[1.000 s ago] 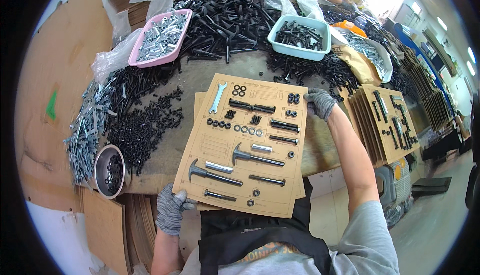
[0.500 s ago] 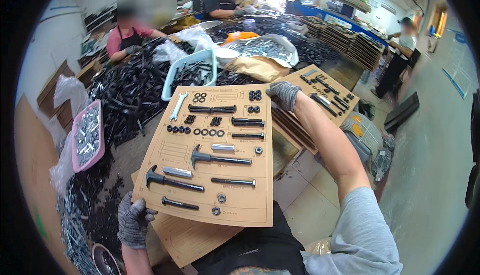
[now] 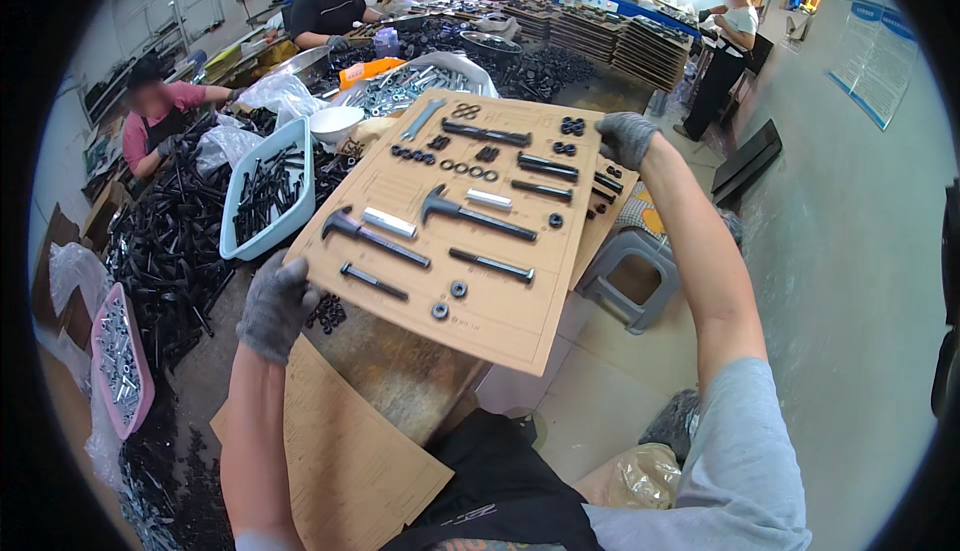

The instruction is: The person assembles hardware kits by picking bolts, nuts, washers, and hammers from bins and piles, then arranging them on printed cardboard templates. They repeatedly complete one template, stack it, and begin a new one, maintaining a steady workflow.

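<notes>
Between my two grey-gloved hands is a brown cardboard sheet, tilted above the table. My left hand grips its near left corner, and my right hand is closed on its far right corner. Hardware sits in rows on the sheet: an open-end wrench, black hammer-shaped pieces, silver sleeves, long black bolts, nuts and washers. Beneath its right edge shows another loaded cardboard sheet, partly hidden. A flat printed sheet lies on the table below my left hand.
Heaps of black metal parts cover the table's left. Around them stand a light-blue bin, a pink tray, a white bowl and stacked loaded boards. A grey stool stands right. Three other people work farther off.
Both hands have carried the loaded sheet forward and to the right, over the other loaded sheet. The view has turned right, and more of the printed sheet below shows.
</notes>
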Available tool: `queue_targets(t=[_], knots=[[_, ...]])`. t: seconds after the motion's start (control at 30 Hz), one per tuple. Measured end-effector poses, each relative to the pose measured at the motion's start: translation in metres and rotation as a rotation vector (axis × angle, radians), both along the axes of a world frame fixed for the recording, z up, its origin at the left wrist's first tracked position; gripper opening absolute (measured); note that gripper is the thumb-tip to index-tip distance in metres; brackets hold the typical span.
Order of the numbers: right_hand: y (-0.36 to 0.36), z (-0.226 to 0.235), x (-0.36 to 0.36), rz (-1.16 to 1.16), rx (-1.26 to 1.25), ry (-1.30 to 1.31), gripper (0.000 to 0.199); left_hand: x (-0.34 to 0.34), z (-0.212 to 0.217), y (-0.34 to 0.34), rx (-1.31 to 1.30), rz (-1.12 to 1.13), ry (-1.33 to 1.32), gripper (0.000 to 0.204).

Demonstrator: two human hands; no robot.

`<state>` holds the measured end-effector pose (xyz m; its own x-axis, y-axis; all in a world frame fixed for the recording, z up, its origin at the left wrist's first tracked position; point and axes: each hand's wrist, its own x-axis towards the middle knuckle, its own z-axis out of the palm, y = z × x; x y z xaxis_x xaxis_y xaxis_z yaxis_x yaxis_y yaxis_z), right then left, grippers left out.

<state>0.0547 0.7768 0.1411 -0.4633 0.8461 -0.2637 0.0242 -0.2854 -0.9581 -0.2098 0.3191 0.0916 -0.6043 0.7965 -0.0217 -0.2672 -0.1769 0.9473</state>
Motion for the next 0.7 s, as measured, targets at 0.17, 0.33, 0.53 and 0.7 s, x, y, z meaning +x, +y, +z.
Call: queue_targets(t=[0.17,0.33,0.53,0.7], knots=[[0.036,-0.006,0.026,-0.108,0.030,0.053,0.011,-0.021,-0.004,0.064,-0.008,-0.099,-0.034,0.033],[0.120,-0.028,0.074,-0.074,-0.076,0.058,0.012,-0.016,-0.016,0.141,0.009,-0.116,-0.128,0.024],[0.142,-0.052,0.085,-0.203,-0.090,0.066,0.018,-0.018,-0.025,0.181,-0.069,-0.096,-0.182,0.013],[0.142,-0.060,0.091,-0.108,-0.134,0.034,0.019,-0.030,-0.038,0.198,-0.113,-0.100,-0.134,0.015]])
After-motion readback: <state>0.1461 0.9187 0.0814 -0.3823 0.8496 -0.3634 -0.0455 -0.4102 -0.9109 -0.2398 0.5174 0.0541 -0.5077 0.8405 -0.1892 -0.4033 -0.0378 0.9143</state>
